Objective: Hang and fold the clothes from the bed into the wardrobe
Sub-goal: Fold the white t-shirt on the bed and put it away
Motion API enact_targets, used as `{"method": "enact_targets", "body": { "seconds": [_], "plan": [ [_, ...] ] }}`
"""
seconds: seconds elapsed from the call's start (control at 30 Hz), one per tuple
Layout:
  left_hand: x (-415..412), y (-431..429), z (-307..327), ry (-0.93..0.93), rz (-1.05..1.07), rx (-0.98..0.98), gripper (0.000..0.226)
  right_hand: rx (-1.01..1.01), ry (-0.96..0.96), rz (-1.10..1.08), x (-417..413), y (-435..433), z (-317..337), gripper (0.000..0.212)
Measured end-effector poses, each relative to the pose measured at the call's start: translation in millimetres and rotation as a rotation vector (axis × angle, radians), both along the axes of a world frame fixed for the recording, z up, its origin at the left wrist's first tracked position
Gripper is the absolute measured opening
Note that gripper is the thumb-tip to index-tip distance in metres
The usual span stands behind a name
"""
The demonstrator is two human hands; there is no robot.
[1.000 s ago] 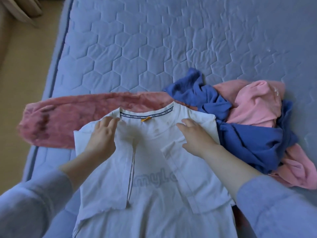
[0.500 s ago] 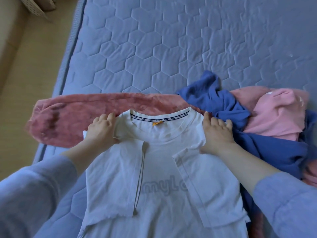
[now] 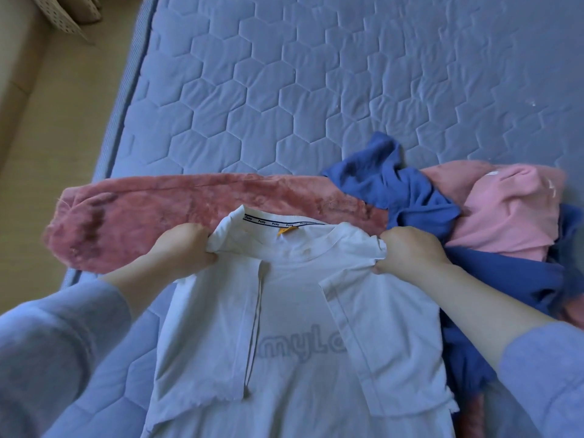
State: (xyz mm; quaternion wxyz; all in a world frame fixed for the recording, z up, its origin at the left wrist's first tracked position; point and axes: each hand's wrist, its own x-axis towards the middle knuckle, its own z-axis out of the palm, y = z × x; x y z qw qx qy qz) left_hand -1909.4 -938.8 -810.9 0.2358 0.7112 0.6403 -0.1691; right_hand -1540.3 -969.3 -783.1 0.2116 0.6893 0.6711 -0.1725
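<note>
Both hands, left hand [image 3: 185, 248] and right hand [image 3: 407, 249], clutch the white T-shirt [image 3: 300, 327] by its shoulders; lift unevenly and those tucked sleeves could flop open.

I see a white tee [image 3: 294, 327] between my left fingers [image 3: 202, 240] and right fingers [image 3: 390, 240]. It has pale grey outline letters [image 3: 303, 344] below them, and an orange tag [image 3: 286, 230] and dark-striped neck tape [image 3: 268, 220] just past them. Beyond is a rose fleece [image 3: 177, 200] w/ darker blotches. Right of the right fingers: blue top [image 3: 395, 191], pink top [image 3: 512, 216]. Mattress [image 3: 284, 90] is blue-grey, hex quilting. Sleeves [image 3: 47, 358] are grey-blue.
</note>
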Motion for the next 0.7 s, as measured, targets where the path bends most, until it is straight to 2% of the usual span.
{"method": "enact_targets", "body": {
  "seconds": [0.23, 0.3, 0.37, 0.4, 0.5, 0.7],
  "plan": [
    [5, 20, 17, -0.175, 0.079, 0.225, 0.029, 0.141, 0.052, -0.092, 14, 19, 16, 0.033],
    [7, 33, 23, -0.22, 0.047, 0.306, 0.009, 0.189, 0.036, -0.105, 17, 31, 19, 0.029],
    [9, 46, 28, -0.254, 0.024, 0.359, 0.005, 0.237, 0.023, -0.107, 20, 43, 22, 0.023],
    [11, 54, 29, -0.254, 0.033, 0.372, 0.004, 0.26, 0.028, -0.104, 21, 50, 23, 0.022],
    [15, 78, 30, -0.213, 0.063, 0.377, 0.025, 0.284, 0.045, -0.146, 23, 68, 23, 0.024],
    [22, 112, 23, -0.176, 0.069, 0.399, 0.025, 0.313, -0.005, -0.152, 29, 102, 17, 0.023]
  ]
}}
